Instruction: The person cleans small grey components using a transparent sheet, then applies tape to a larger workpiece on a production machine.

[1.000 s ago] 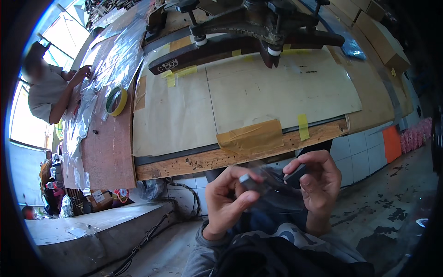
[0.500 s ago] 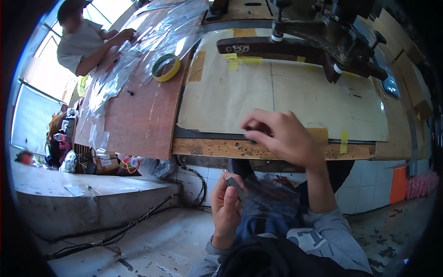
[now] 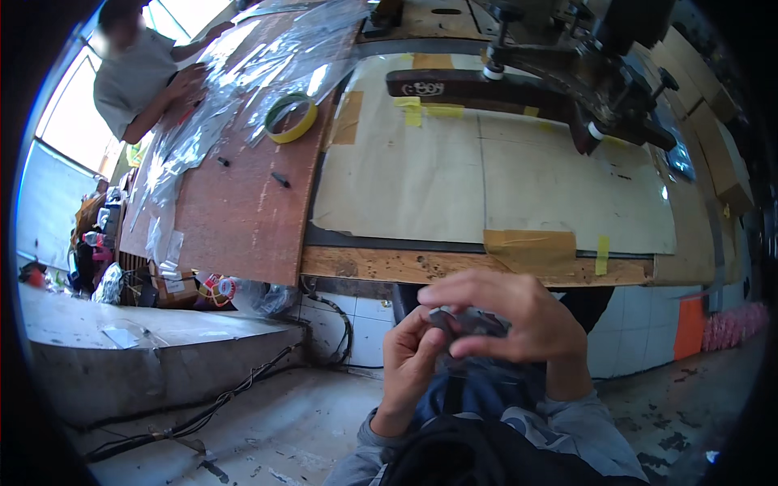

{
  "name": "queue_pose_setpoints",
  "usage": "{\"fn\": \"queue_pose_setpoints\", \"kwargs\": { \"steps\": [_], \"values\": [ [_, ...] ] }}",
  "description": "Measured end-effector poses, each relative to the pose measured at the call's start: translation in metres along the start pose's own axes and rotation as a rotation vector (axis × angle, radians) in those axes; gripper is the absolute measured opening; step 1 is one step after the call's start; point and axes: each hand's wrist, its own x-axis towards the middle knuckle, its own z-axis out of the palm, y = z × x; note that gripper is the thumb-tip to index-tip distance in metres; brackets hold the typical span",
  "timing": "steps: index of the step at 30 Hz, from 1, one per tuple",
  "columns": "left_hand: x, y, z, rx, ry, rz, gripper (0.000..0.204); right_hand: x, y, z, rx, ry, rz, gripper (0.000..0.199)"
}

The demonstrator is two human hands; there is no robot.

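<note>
In front of my body, below the table's edge, my left hand [image 3: 415, 356] grips a small grey bar-shaped piece [image 3: 440, 317] between thumb and fingers. My right hand [image 3: 519, 320] arches over that piece from the right, thumb and fingers apart. Whether its fingertips touch the piece, I cannot tell. Clear plastic [image 3: 480, 324] shows behind and between the hands, partly hidden by my right hand. On the reddish-brown board to the left lie a small black piece [image 3: 279, 179] and a second black piece [image 3: 223, 162] further left.
A yellow tape roll [image 3: 292, 118] and sheets of clear plastic film [image 3: 267, 49] lie on the board [image 3: 243, 219]. A dark metal machine arm [image 3: 559, 81] stands over the paper-covered table [image 3: 405, 178]. Another person [image 3: 138, 73] handles film at the far left.
My right hand has come down from above the table edge to the grey piece. The small dark thing it held is gone from it, and another black piece now lies on the board.
</note>
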Motion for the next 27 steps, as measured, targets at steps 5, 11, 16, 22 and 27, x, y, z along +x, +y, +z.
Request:
{"fn": "queue_pose_setpoints", "kwargs": {
  "steps": [5, 11, 16, 22, 27],
  "values": [
    [0.008, -0.007, 0.018, 0.108, -0.350, -0.118, 0.025, -0.051, -0.007, -0.013, -0.148, 0.201, 0.020, 0.033],
    [0.016, -0.006, 0.045, 0.336, -0.522, -0.029, 0.021, -0.094, -0.003, -0.015, 0.059, 0.635, 0.001, 0.020],
    [0.013, -0.004, 0.067, 0.512, -0.471, 0.059, 0.019, -0.115, -0.001, -0.017, -0.068, 0.822, -0.114, 0.016],
    [0.011, -0.008, 0.075, 0.556, -0.489, 0.196, 0.019, -0.121, -0.003, -0.019, -0.282, 0.838, -0.240, 0.012],
    [0.012, -0.009, 0.080, 0.624, -0.503, 0.346, 0.022, -0.120, 0.001, -0.017, -0.147, 0.856, -0.264, 0.012]
  ]
}}
